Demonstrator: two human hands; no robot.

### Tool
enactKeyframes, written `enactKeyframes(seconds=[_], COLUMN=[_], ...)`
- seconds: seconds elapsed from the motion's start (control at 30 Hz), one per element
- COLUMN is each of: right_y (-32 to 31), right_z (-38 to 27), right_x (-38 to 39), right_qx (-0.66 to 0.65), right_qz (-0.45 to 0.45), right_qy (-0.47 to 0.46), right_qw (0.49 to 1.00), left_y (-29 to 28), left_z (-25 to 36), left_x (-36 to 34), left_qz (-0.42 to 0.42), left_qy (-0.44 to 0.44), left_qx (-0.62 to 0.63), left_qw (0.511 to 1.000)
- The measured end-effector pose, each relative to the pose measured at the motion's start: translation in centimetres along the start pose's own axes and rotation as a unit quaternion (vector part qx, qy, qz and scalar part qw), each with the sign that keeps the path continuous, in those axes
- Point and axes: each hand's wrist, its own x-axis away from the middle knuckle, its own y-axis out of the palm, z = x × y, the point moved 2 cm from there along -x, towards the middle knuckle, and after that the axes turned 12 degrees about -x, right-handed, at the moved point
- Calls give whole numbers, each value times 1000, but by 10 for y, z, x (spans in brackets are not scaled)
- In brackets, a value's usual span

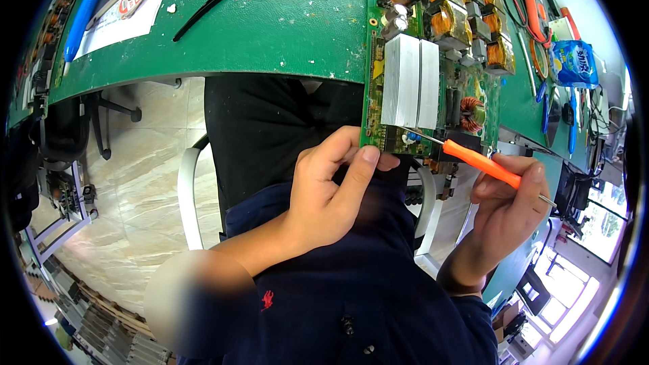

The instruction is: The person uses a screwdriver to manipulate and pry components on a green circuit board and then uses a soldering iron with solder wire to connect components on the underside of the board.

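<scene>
A green circuit board [373, 91] with white-silver finned heatsinks [399, 78], copper coils and transformers hangs over the bench's near edge. My left hand [331, 192] grips its lower left corner, with thumb and fingers at the edge. My right hand [507, 209] holds an orange-handled screwdriver [483, 162], whose thin metal tip rests at the lower end of the heatsinks, near small blue components. Whether the tip touches a part, I cannot tell exactly.
The green bench [270, 40] holds a blue pen-shaped tool [82, 13], black cable ties [215, 0], paper and another board [44, 54]. At the right lie test leads, tools and a blue packet [573, 64]. My chair [189, 196] is beneath me.
</scene>
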Motion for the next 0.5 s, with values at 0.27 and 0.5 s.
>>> enactKeyframes(seconds=[0.27,0.5], right_y=[-8,-14], right_z=[10,14], right_x=[5,9], right_qx=[-67,-100], right_qz=[-5,-34], right_qy=[62,77], right_qw=[996,991], left_y=[0,5], left_z=[1,-1], left_x=[-1,-2], left_qz=[2,59], left_qy=[8,21], left_qx=[-6,13], left_qw=[1000,998])
